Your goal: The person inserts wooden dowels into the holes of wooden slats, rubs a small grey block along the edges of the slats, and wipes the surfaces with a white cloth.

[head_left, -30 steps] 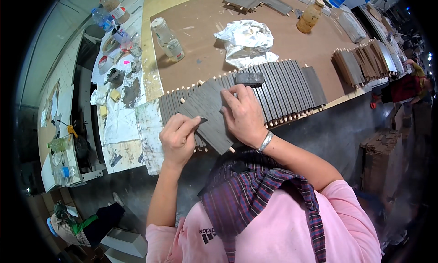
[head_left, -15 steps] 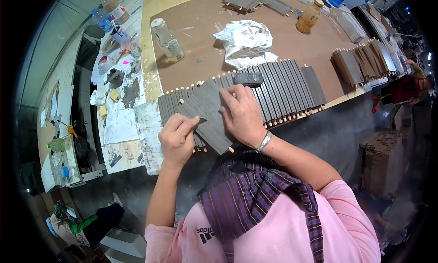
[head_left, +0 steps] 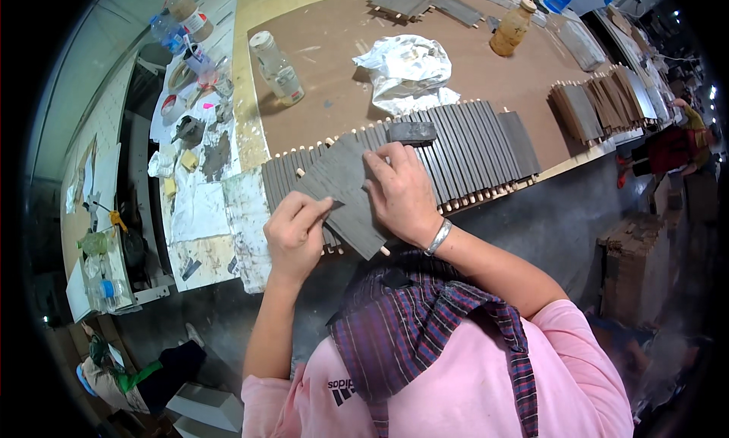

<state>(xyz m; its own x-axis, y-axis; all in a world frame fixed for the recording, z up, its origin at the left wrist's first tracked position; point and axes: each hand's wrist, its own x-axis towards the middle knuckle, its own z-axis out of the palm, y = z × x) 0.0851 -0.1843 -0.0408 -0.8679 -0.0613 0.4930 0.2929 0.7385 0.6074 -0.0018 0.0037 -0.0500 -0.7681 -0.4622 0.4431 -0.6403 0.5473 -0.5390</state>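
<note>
A flat grey wood-grained board (head_left: pixel 345 181) with small pale dowels at its edges lies tilted across a row of similar boards (head_left: pixel 471 151) standing on edge. My left hand (head_left: pixel 295 229) is closed in a pinch on a small dark pointed piece (head_left: pixel 337 202), whose tip meets the board's face; most of it is hidden by my fingers. With fingers bent over the board's right side, my right hand (head_left: pixel 402 191) holds it. A dark rectangular block (head_left: pixel 412 132) rests on the row just beyond my right hand.
A crumpled white cloth (head_left: pixel 406 69) lies behind the row. One bottle (head_left: pixel 277 69) stands at the left, another bottle (head_left: pixel 512 29) at the far right. More boards (head_left: pixel 604 107) are stacked at the right edge. Rags and tape clutter the left side. Other people are lower left and far right.
The dark piece in my left hand has shifted very slightly over the board. My right hand stays on the board, and little else differs beyond a slight shift of the view.
</note>
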